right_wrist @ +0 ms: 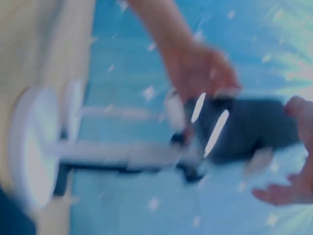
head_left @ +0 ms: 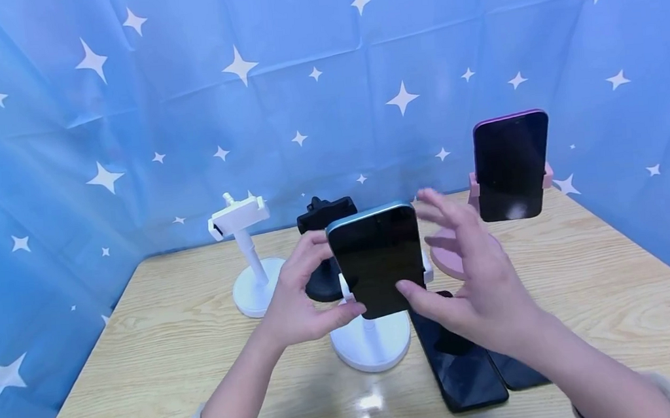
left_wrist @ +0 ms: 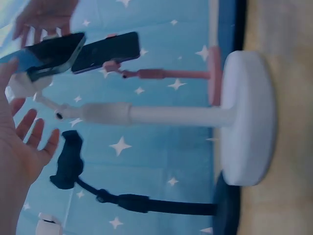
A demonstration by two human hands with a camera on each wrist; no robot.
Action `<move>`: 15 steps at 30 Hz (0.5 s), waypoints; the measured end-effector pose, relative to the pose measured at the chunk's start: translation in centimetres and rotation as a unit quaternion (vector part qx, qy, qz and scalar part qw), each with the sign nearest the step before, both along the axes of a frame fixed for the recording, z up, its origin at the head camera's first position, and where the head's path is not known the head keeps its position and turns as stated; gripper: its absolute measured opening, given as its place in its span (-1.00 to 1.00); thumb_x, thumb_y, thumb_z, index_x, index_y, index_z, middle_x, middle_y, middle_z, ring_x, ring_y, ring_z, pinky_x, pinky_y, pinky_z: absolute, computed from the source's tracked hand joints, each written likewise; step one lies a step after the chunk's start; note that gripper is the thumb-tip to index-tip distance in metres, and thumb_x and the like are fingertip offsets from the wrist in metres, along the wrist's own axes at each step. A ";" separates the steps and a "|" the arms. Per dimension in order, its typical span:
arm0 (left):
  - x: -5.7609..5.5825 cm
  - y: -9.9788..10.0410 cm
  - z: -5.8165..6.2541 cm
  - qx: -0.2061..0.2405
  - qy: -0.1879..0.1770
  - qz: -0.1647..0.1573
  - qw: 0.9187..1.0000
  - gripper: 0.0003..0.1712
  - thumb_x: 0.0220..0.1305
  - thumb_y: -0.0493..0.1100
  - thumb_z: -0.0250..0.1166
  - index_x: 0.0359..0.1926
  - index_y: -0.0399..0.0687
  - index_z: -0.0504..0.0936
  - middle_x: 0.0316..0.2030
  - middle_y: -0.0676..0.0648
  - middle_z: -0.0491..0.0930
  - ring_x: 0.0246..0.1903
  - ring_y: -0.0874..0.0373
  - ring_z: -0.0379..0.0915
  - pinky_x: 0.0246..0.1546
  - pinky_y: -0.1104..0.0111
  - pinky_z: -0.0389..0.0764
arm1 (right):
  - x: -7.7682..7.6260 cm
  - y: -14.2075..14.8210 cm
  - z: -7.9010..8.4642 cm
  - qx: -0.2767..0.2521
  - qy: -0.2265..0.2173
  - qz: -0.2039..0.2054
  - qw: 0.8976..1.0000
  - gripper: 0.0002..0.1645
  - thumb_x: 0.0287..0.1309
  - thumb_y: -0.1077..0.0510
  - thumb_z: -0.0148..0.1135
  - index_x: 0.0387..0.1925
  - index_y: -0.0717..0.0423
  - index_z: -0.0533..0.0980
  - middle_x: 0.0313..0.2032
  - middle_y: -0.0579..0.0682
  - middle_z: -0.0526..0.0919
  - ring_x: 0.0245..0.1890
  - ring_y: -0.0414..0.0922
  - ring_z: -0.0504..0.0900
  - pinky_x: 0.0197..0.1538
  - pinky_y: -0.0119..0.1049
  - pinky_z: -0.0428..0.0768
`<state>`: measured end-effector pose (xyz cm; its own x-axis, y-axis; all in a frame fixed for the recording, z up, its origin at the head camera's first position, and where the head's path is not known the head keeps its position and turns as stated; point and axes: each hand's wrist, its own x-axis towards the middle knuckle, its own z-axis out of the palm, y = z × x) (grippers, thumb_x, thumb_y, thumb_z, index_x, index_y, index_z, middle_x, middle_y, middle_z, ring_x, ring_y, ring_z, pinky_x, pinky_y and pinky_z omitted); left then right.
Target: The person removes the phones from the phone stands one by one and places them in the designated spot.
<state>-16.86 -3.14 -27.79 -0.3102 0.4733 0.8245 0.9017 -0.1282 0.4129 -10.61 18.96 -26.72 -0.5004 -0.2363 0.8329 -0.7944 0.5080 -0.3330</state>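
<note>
A phone [head_left: 382,261] with a dark screen and light-blue edge sits tilted in the clamp of a white phone stand [head_left: 372,344]. My left hand [head_left: 306,290] is curved loosely beside its left edge, thumb at the lower left corner. In the left wrist view the fingers of that left hand [left_wrist: 24,147] spread in the air by the white clamp [left_wrist: 27,85]. My right hand [head_left: 482,276] has its thumb over the screen's lower right, other fingers extended beyond the right edge. Blur softens the phone [right_wrist: 249,128] in the right wrist view.
An unoccupied white stand [head_left: 252,287] and a black stand [head_left: 324,282] stand behind to the left. At the back right, a pink stand [head_left: 447,256] holds another phone [head_left: 512,169]. Two dark phones [head_left: 466,369] lie by my right forearm. A starry blue cloth [head_left: 327,104] hangs behind the table.
</note>
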 end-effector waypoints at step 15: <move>-2.9 1.0 1.4 -0.129 -0.051 -0.158 0.978 -0.50 -0.27 -0.39 0.26 -0.15 -0.36 0.40 -0.25 -0.24 0.48 -0.24 0.07 0.40 -0.17 0.29 0.49 | 0.8 -9.4 3.7 0.058 0.199 -0.236 0.949 -0.29 -0.37 0.12 0.50 -0.06 0.04 0.40 0.02 0.39 0.20 -0.03 0.34 0.24 -0.17 0.10 0.38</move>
<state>-19.73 -2.09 -26.41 -0.1888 0.7475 0.6369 0.7858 -0.2739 0.5545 -9.76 9.61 -22.99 -0.2236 -0.1655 0.9605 -0.5213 0.8530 0.0256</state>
